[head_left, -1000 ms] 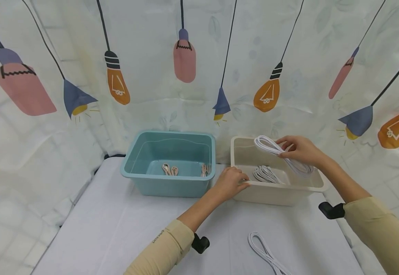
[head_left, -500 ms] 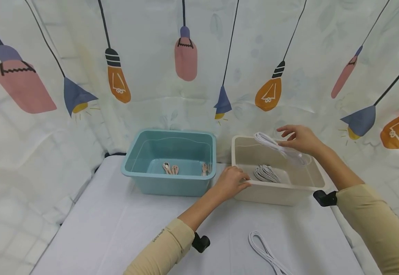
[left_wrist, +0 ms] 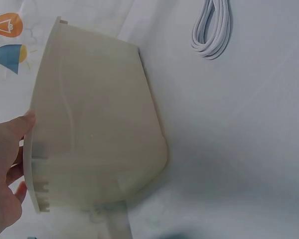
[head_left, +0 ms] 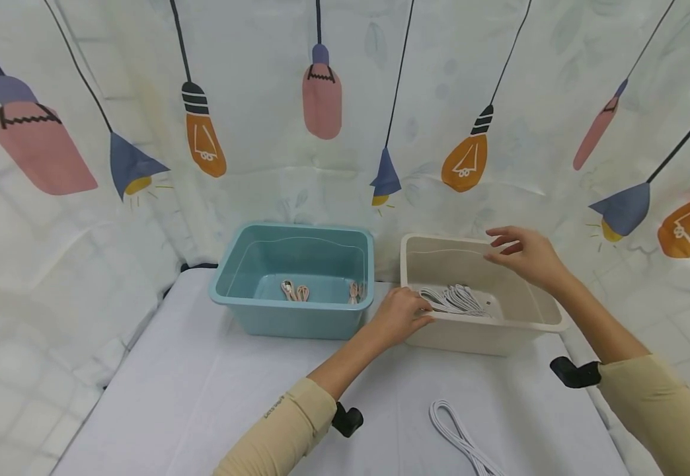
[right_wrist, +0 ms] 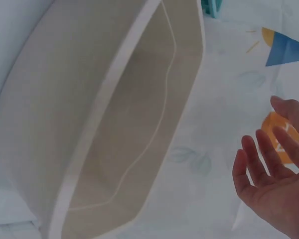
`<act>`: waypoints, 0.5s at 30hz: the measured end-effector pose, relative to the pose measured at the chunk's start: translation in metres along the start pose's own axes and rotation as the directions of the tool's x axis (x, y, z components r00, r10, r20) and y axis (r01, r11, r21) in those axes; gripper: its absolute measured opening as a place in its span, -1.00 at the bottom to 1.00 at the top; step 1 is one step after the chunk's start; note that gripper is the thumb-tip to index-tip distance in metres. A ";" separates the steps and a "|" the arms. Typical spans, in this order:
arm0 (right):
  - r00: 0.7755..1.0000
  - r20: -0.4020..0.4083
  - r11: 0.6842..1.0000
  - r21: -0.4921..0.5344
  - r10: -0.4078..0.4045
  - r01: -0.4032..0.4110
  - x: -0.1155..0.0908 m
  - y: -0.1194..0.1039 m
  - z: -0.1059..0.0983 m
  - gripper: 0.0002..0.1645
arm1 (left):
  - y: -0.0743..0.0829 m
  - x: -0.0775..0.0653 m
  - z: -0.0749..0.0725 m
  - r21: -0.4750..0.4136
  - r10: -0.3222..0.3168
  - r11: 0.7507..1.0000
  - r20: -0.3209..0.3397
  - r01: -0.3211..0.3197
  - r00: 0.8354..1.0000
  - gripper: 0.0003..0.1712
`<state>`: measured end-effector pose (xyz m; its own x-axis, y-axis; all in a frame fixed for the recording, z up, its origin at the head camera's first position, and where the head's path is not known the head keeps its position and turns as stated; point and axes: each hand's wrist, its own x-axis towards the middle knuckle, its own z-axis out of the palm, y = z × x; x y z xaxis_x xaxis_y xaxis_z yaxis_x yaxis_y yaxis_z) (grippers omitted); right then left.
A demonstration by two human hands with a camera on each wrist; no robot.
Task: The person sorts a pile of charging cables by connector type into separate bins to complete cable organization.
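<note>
My left hand (head_left: 397, 315) grips the near-left rim of the beige bin (head_left: 476, 338); the left wrist view shows the thumb and fingers at the rim beside the outer wall (left_wrist: 97, 109). Bundled white cables (head_left: 455, 300) lie on the bin floor, partly hidden behind the front wall. Above the bin's back-right part is my right hand (head_left: 526, 256), fingers loosely parted and nothing in them. The right wrist view shows that hand (right_wrist: 276, 184) palm visible, apart from the rim. Another folded white cable (head_left: 460, 436) lies on the table in front.
A teal bin (head_left: 297, 324) stands left of the beige one, holding a few small beige cable bundles (head_left: 295, 291). White cloth covers the table (head_left: 202, 396). Behind hangs a curtain (head_left: 250, 119) printed with lamps and bulbs.
The right hand has let go of a coiled white cable, which fell into the beige bin beside the other bundle. The left hand has stayed on the rim.
</note>
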<state>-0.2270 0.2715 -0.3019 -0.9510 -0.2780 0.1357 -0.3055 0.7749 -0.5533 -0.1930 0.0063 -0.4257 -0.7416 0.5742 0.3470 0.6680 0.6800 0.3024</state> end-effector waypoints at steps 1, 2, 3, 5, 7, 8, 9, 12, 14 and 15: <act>1.000 -0.015 1.000 0.009 -0.007 0.007 -0.004 0.000 0.001 -0.35 | 0.000 0.000 0.000 -0.003 0.001 1.000 0.000 -0.001 1.000 -0.78; 0.999 -0.030 1.000 0.016 -0.013 0.014 -0.007 -0.001 0.003 -0.36 | 0.000 0.000 0.000 -0.005 0.001 1.000 0.001 -0.001 1.000 -0.78; 0.999 -0.042 1.000 0.026 -0.016 0.017 -0.011 -0.001 0.004 -0.36 | -0.001 0.000 0.001 -0.008 0.002 1.000 0.002 -0.002 1.000 -0.77; 0.998 -0.065 0.999 0.040 -0.019 0.021 -0.019 -0.003 0.007 -0.37 | -0.001 0.001 0.001 -0.008 0.002 1.000 0.002 -0.002 1.000 -0.77; 0.996 -0.085 0.999 0.047 -0.022 0.026 -0.028 -0.004 0.011 -0.38 | -0.001 0.001 0.002 -0.008 0.001 1.000 0.000 -0.001 1.000 -0.77; 0.995 -0.095 0.998 0.049 -0.024 0.029 -0.032 -0.004 0.014 -0.39 | -0.001 0.001 0.002 -0.004 0.001 1.000 -0.002 -0.001 1.000 -0.77; 0.994 -0.108 0.998 0.048 -0.030 0.036 -0.037 -0.004 0.017 -0.40 | -0.001 0.001 0.002 -0.002 0.001 1.000 -0.005 -0.001 1.000 -0.77; 0.986 -0.156 0.997 0.034 -0.062 0.068 -0.051 -0.004 0.028 -0.43 | 0.000 0.001 0.001 -0.005 0.000 1.000 -0.008 0.000 1.000 -0.77; 0.979 -0.186 0.995 0.035 -0.082 0.090 -0.060 -0.002 0.036 -0.44 | 0.000 0.000 0.001 -0.001 -0.002 1.000 -0.007 0.002 1.000 -0.78; 0.976 -0.199 0.994 0.040 -0.093 0.103 -0.064 -0.001 0.041 -0.44 | 0.000 0.001 0.001 -0.004 -0.003 1.000 -0.007 0.003 1.000 -0.78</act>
<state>-0.1635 0.2653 -0.3441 -0.9092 -0.2300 0.3471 -0.3992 0.7187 -0.5693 -0.1934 0.0072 -0.4265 -0.7429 0.5692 0.3523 0.6663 0.6795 0.3072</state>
